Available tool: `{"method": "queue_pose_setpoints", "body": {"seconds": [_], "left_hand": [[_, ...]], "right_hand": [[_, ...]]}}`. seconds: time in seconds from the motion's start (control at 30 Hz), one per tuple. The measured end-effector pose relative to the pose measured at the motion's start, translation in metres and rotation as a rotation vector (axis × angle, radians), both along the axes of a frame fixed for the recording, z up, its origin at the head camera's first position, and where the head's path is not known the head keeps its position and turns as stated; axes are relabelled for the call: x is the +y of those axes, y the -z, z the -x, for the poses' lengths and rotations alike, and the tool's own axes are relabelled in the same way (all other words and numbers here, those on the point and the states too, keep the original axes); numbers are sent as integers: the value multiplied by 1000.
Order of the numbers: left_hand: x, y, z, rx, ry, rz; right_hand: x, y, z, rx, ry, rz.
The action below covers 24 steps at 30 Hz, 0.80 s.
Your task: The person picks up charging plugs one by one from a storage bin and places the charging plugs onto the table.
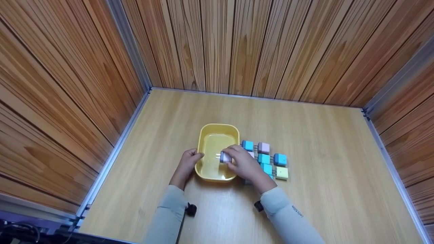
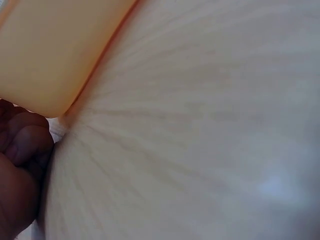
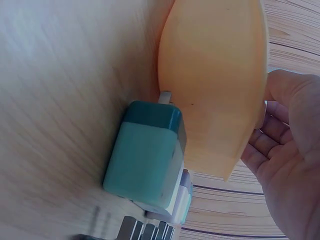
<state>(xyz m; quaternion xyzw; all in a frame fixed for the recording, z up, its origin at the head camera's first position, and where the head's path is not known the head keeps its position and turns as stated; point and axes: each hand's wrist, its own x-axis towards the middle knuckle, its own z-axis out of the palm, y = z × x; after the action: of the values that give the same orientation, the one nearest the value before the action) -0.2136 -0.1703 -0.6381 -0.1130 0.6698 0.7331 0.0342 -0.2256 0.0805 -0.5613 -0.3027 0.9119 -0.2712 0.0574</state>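
Note:
A yellow plastic tub (image 1: 217,125) with rounded corners stands on the table, and its visible floor is bare. At its left side my left hand (image 1: 184,166) grips the rim, thumb over the edge; in the left wrist view the curled fingers (image 2: 30,142) show under the tub's corner. Over the tub, my right hand (image 1: 247,164) pinches a lavender charger plug (image 1: 226,157), its prongs pointing left. In the right wrist view the tub's wall (image 3: 215,75) hides that plug from sight. A teal charger plug (image 3: 142,155) lies close beside the tub there.
Right of the tub lie several charger plugs in rows, among them a blue one (image 1: 280,159), a pale yellow one (image 1: 281,173) and a pink one (image 1: 263,147). My right forearm partly covers the nearest ones. Wood-panelled walls (image 1: 244,51) enclose the table (image 1: 325,189).

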Motion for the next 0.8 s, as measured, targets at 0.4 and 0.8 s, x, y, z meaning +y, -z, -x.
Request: {"method": "queue_pose_setpoints", "body": {"seconds": [0.4,0.8], "left_hand": [[0,0,-2,-23,21,6],[1,1,-2,16,17,-2]], "right_hand": [[17,-6,-15,-20,38,39],[35,-4,-23,13,34,105]]}}
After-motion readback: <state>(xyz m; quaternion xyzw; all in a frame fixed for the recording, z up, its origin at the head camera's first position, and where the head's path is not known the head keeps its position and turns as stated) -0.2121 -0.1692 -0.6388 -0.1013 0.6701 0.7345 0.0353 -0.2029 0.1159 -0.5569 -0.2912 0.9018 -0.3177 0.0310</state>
